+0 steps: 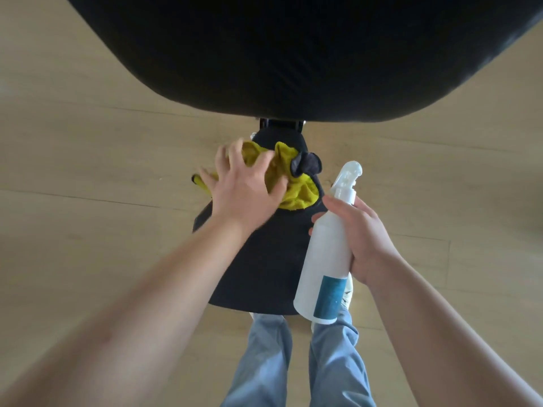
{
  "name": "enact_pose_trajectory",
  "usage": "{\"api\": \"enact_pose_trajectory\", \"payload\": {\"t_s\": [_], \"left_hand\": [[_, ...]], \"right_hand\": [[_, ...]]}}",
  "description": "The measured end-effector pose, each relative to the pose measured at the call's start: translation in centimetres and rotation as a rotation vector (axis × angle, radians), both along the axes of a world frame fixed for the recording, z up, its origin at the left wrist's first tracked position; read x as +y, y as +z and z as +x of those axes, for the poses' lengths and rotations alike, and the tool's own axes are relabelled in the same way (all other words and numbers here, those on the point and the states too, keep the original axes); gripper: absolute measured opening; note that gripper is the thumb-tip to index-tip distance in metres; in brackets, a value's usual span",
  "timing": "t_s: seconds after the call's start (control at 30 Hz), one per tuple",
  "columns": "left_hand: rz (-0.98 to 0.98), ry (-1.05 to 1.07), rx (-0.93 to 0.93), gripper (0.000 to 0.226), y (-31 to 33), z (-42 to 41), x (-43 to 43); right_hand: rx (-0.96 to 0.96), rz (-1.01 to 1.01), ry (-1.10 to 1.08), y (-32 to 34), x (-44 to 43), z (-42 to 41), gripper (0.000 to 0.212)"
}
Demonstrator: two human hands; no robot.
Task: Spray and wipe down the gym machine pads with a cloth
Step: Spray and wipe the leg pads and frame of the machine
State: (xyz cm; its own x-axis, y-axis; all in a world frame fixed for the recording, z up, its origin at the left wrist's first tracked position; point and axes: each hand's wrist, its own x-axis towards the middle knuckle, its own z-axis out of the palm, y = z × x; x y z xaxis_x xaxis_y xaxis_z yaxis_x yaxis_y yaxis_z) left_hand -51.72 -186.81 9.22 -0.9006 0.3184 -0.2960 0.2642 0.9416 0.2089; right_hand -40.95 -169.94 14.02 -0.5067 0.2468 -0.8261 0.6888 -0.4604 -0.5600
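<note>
Pale wooden floor (88, 160) with long plank seams fills the background on both sides. Across the top of the view looms a large black pad (308, 54) — smooth, slightly glossy, with a rounded lower edge. Just below it a small black bracket (281, 125) shows, and below that a narrower black seat pad (264, 259) runs toward the person, widening from a rounded far end to a broader near edge; its surface looks matte.

On the far part of the seat pad lies a cloth (296, 183), yellow and fuzzy like microfibre, crumpled into folds, with a dark grey patch bunched at its right side. A bit of yellow also peeks out at the left, past the edge of the pad. The left hand (246, 186) rests on top of the cloth, fingers spread wide and pressing down rather than closed around it; it is somewhat blurred.

The right hand (361, 236) is wrapped around a spray bottle (326, 259) — a white, translucent plastic cylinder with a teal label near its base and a white trigger nozzle pointing away from the person. The bottle is held tilted above the right edge of the seat pad.

Below, light blue trouser legs (293, 362) are visible.
</note>
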Motion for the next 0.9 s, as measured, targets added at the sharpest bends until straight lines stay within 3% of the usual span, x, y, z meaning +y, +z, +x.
{"api": "enact_pose_trajectory", "payload": {"t_s": [0.07,0.23,0.4,0.6,0.73,0.9], "left_hand": [[-0.112,-0.087,-0.078,0.053,-0.3,2.6,-0.7],[-0.129,-0.188,-0.005,0.053,-1.3,2.2,0.3],[-0.079,-0.176,-0.050,0.046,-1.8,-1.5,2.7],[-0.009,-0.025,-0.084,0.054,-2.3,-4.5,4.4],[0.052,-0.038,-0.116,0.049,-1.2,-1.8,-0.1],[-0.077,0.030,-0.173,0.051,0.9,4.0,-6.4]], "right_hand": [[-0.003,0.008,0.000,0.1,-0.1,-0.1,0.013],[-0.006,0.027,0.036,-0.1,-0.1,-0.4,0.017],[-0.026,0.068,0.055,0.2,-0.2,-0.6,0.019],[-0.012,0.094,0.063,0.3,-0.6,-0.5,0.020],[0.000,0.101,0.078,1.2,-1.3,-0.7,0.015],[0.032,0.157,0.198,2.6,-2.8,-1.3,0.013]]}}
